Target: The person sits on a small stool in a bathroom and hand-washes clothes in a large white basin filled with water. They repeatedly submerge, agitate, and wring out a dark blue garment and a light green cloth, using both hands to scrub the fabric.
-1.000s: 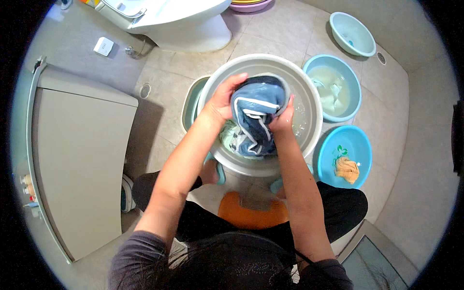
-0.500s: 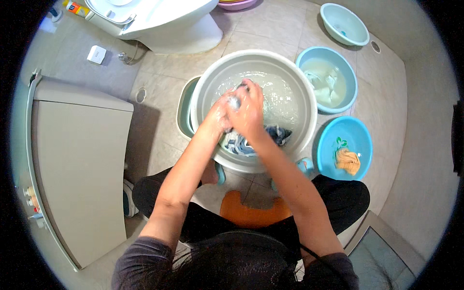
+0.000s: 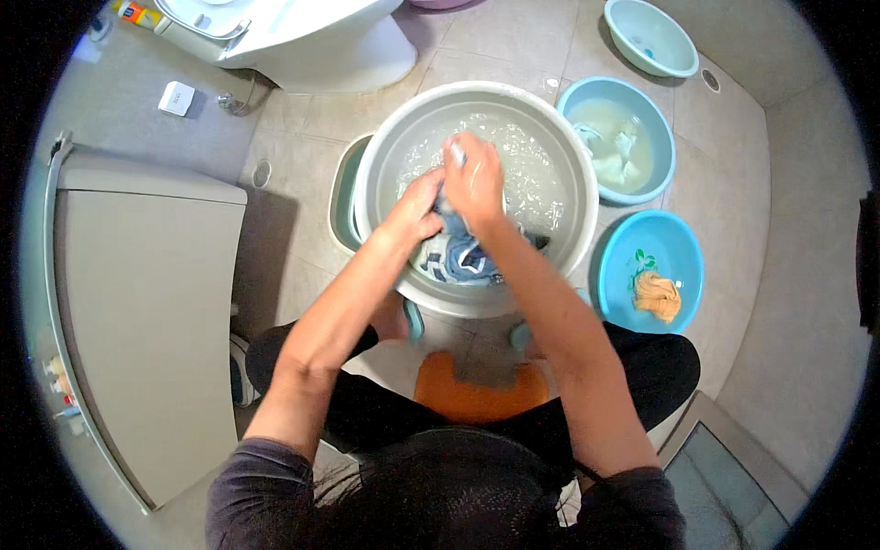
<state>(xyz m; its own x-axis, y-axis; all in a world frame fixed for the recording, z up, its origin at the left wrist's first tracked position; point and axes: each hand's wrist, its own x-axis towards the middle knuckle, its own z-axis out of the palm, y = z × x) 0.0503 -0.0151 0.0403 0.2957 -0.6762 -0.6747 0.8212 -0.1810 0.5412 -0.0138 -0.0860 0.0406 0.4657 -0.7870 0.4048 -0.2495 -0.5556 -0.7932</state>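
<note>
I have my left grip (image 3: 418, 207) and right grip (image 3: 478, 183) clenched on the crumpled blue-and-white cloth (image 3: 460, 258); its bulk lies toward six o'clock, nearer the left.

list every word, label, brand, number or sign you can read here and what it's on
No text is legible.
White box on the wall: faint marks, too small to read.
Yellow-and-orange container: printed label, too small to read.
Bright blue basin: green leaf print, no readable lettering.
</note>
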